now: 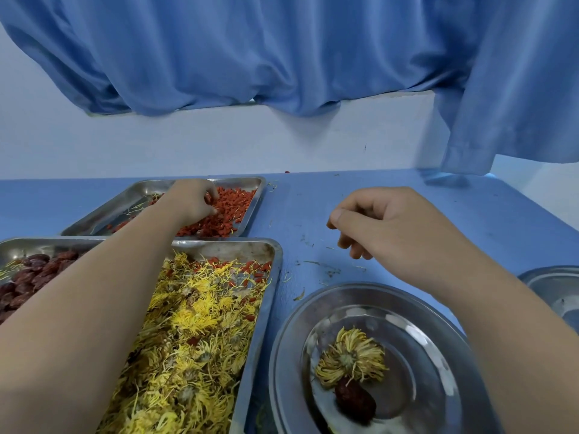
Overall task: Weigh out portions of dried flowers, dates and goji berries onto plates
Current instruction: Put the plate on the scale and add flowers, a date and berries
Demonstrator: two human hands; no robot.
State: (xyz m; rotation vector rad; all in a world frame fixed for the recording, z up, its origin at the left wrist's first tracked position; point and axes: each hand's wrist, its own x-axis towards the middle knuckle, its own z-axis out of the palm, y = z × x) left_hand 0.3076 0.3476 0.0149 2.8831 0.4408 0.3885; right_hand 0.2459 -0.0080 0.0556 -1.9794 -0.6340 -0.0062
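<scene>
Goji berries (230,211) lay heaped, bright orange-red and shrivelled, in the steel tray (150,186) well beyond the plate (282,355) and to its left, as the left grip (191,198) dug in, fingers curled down around a pinch of them. The plate carried one dried flower (352,358) and one dark date (355,399) touching it, so the berry portion appeared to be the step in hand. The next move likely called for lifting a small pinch cleanly and carrying it over the flower tray (275,255) to the plate without scattering. The right grip (385,223) hovered just beyond the plate above the tabletop (313,198), fingers loosely curled, nothing visible in them.
</scene>
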